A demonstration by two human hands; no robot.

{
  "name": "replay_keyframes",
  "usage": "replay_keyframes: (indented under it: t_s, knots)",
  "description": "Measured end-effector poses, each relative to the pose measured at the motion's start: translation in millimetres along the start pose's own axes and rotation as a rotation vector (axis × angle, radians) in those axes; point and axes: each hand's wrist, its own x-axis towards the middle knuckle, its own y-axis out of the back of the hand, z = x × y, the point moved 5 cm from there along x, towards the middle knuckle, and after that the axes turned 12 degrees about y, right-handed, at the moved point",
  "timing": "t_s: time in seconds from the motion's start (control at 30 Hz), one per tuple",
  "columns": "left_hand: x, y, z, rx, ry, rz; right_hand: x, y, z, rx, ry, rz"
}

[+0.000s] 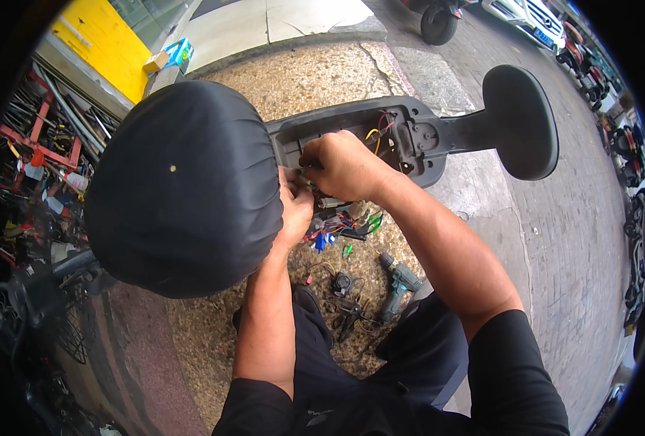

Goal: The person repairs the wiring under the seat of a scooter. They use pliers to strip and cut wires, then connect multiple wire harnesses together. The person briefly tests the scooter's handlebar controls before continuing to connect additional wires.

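Note:
My right hand [346, 166] reaches into the open black plastic compartment [337, 115] of a scooter, its fingers curled down in a pinch. Close beside it, partly behind the raised black seat [184, 189], is my left hand [295, 214], with its fingertips bent together near the right hand's. Whatever the fingers grip is hidden or too small to name. Below my hands a bundle of coloured wires and connectors [337, 227] hangs out of the compartment's near side. Yellow and red wires [373, 135] show inside its right part.
A cordless drill [398, 287] lies on the pebbled ground beside a black cable piece [350, 312] and a small round black part [343, 283]. A padded backrest [522, 122] juts out right of the compartment. Tools and parts crowd a red rack [46, 123] at left. A white car [529, 18] stands far right.

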Motion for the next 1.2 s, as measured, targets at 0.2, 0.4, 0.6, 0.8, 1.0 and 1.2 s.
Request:
replay_keyframes:
  t_s: [0.2, 0.4, 0.6, 0.8, 1.0, 1.2]
  knots:
    - [8, 0, -5, 0.169, -0.105, 0.073, 4, -2, -2, -0.042, 0.028, -0.052]
    - [15, -2, -25, 0.084, -0.105, 0.045, 3, -4, -2, -0.036, 0.004, -0.046]
    - [17, -3, -33, 0.173, -0.187, 0.053, 0, 1, -1, 0.025, 0.0, 0.077]
    - [14, 0, -32, 0.186, -0.201, 0.084, 4, 3, 9, -0.037, -0.108, -0.063]
    - [17, 0, -33, 0.147, -0.134, 0.066, 7, -5, 12, 0.007, -0.152, -0.189]
    - [13, -1, -30, 0.117, -0.119, 0.071, 11, -8, 13, 0.143, -0.135, -0.297]
